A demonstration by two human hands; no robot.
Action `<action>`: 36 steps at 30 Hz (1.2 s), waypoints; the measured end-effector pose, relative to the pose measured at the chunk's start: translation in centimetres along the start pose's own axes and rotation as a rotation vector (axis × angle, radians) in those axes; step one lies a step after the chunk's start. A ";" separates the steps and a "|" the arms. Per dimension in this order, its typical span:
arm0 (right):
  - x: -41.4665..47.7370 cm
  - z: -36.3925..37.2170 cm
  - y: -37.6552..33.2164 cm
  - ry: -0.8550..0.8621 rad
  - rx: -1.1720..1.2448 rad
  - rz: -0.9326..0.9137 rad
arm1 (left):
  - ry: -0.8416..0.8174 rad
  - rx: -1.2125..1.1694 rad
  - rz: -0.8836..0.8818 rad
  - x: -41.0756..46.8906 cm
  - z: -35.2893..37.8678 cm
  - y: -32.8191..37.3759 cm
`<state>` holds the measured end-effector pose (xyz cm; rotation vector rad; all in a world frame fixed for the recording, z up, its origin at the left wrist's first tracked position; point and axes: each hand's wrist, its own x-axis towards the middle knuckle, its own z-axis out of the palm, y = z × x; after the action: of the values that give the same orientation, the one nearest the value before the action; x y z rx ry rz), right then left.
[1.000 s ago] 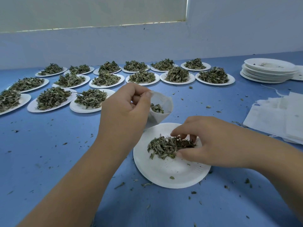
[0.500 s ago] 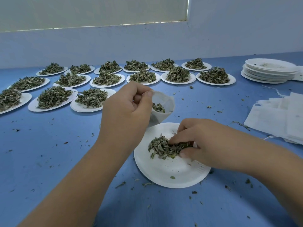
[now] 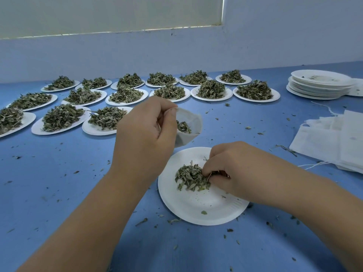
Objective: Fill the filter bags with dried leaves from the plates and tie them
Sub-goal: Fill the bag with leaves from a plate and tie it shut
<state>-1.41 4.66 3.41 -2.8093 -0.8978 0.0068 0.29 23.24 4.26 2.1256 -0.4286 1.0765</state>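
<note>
The right hand (image 3: 231, 169) has dug further left into the leaves (image 3: 188, 178) on the near plate (image 3: 196, 209), fingers curled round a clump. The left hand (image 3: 143, 138) pinches the bag (image 3: 189, 122) open just beyond. Lift a compact pinch and drop it squarely into the mouth.
</note>
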 end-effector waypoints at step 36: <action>-0.4 -2.1 -0.6 0.491 0.607 0.137 | -0.251 0.020 0.010 -1.0 1.1 1.5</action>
<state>-1.99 4.55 5.54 -2.1525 -0.4789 -0.3190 -0.55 21.36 3.68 2.2882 -0.5486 0.8244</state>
